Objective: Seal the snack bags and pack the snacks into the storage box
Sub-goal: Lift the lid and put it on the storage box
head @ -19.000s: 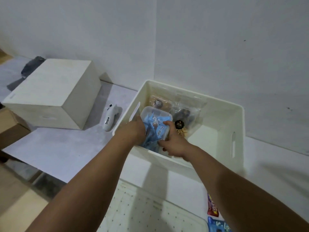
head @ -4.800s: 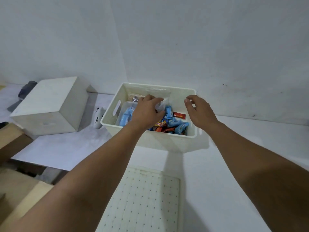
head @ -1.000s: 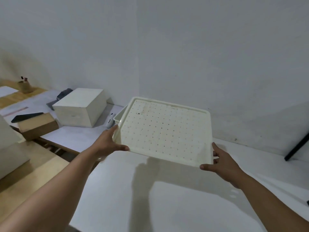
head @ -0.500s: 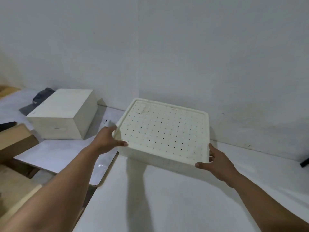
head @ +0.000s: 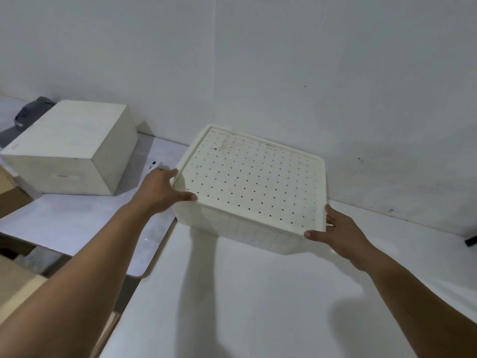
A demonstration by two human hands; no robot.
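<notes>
Cream perforated lid sits on the storage box; my left hand grips its nine-o'clock corner, my right hand its five-o'clock corner. I'd press evenly until it seats.

— What's in front of you?

— The cream storage box sits on the white counter against the wall, with its perforated lid lying on top.

— And your hands?

— My left hand grips the lid's near left corner, thumb on top of the rim. My right hand holds the near right corner, thumb at the lid's edge, fingers along the side.

— Anything else around?

— A pale closed box stands to the left, well apart, with something dark grey behind it. A brown carton shows at the left edge.
</notes>
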